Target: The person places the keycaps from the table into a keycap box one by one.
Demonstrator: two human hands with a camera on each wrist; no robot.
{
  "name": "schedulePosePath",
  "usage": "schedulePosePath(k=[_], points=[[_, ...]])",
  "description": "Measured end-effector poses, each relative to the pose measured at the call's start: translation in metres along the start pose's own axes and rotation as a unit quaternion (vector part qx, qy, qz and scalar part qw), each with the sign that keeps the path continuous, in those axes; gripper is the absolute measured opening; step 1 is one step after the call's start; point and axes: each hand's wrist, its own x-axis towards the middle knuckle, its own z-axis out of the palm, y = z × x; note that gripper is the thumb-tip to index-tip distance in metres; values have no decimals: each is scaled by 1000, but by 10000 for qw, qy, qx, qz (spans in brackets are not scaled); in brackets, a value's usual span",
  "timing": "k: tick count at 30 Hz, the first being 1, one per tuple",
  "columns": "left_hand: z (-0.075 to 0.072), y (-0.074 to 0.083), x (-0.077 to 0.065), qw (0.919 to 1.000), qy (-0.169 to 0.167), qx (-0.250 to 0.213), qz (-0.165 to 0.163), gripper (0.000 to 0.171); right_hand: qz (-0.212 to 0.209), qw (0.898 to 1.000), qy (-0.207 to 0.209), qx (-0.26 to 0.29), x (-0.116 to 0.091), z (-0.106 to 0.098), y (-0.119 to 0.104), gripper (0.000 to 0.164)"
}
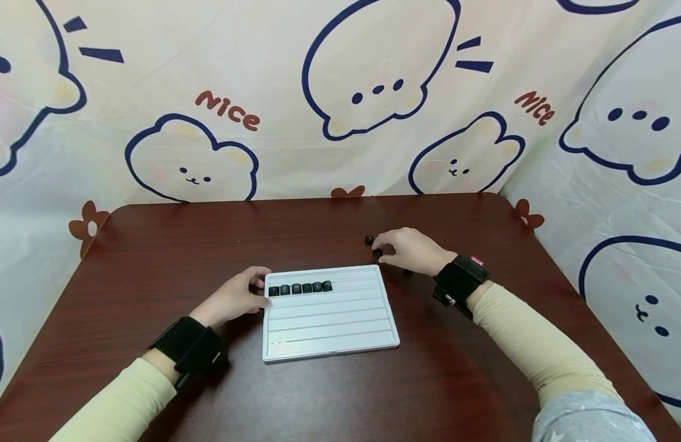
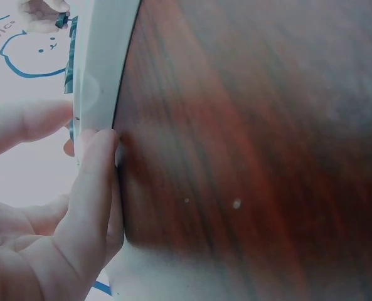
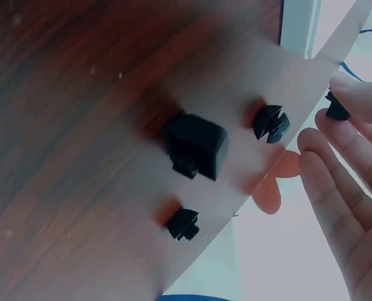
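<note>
A white tray [image 1: 329, 322] with raised ridges lies on the table, and a row of several black keycaps [image 1: 307, 288] sits along its upper left part. My left hand [image 1: 235, 298] grips the tray's left edge; in the left wrist view, the thumb [image 2: 96, 169] presses the tray's side wall [image 2: 101, 75]. Beyond the tray's far right corner, my right hand [image 1: 412, 250] pinches a black keycap [image 3: 337, 108] between thumb and fingers. Loose keycaps lie close by: a large one [image 3: 195, 143], a second [image 3: 271, 123] and a third [image 3: 184, 224].
The dark brown table [image 1: 208, 239] has rounded far corners. A pale curtain [image 1: 280, 166] with cartoon drawings hangs behind it and along its sides. Black bands [image 1: 462, 279] with cameras wrap both wrists.
</note>
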Motion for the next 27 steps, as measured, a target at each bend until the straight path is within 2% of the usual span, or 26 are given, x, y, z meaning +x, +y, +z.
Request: schedulePosePath(k=[7, 16, 27], points=[[-1, -1, 2, 10000, 9, 86, 22, 61, -371, 9992, 43, 130, -1, 3, -5, 26], [0, -2, 1, 10000, 13, 61, -21, 61, -536, 9983, -67, 236, 3, 7, -21, 28], [0, -2, 1, 9999, 45, 95, 108, 63, -735, 9964, -285, 311, 12, 14, -36, 25]])
